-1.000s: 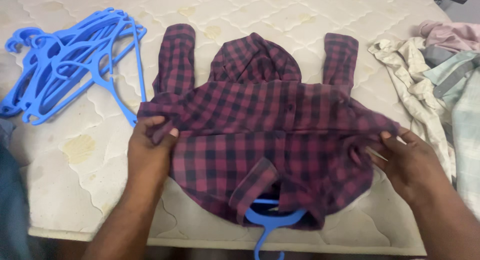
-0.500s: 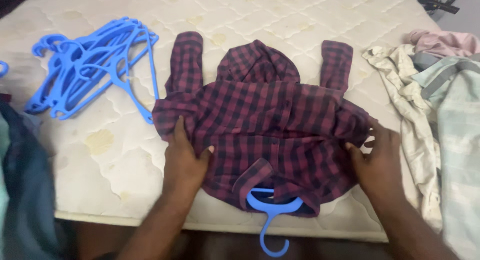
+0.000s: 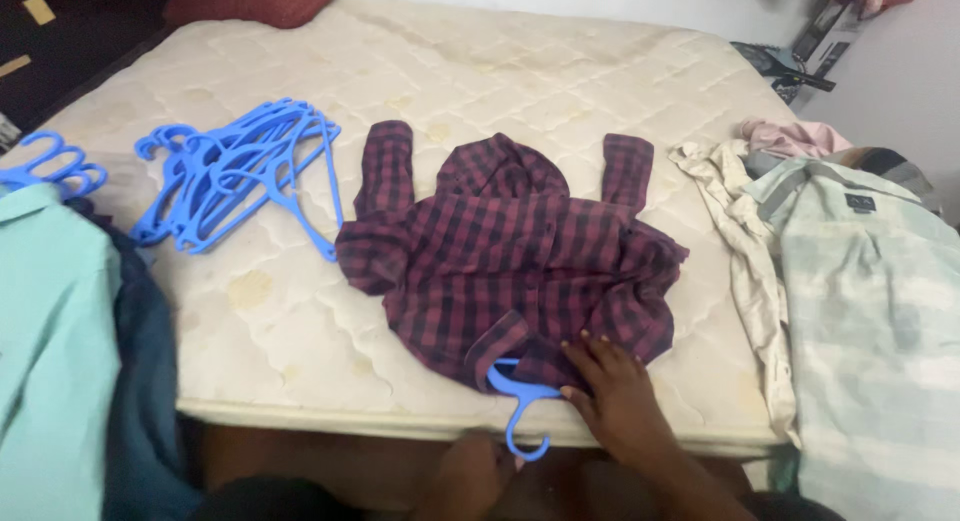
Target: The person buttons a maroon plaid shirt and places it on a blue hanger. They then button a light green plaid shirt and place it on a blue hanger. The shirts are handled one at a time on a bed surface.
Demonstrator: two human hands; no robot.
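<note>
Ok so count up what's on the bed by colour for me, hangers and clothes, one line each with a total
Blue: 2, the pile of hangers and the single hanger in the shirt
Maroon check: 1, the shirt under the right hand
Cream: 1, crumpled garment
Pink: 1, garment
Pale green: 1, striped shirt
Total: 6, with the pile counted as one

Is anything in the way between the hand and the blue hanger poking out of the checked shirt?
Nothing visible. The right hand already rests on the checked shirt beside the blue hanger, whose hook hangs past the mattress edge.
</note>
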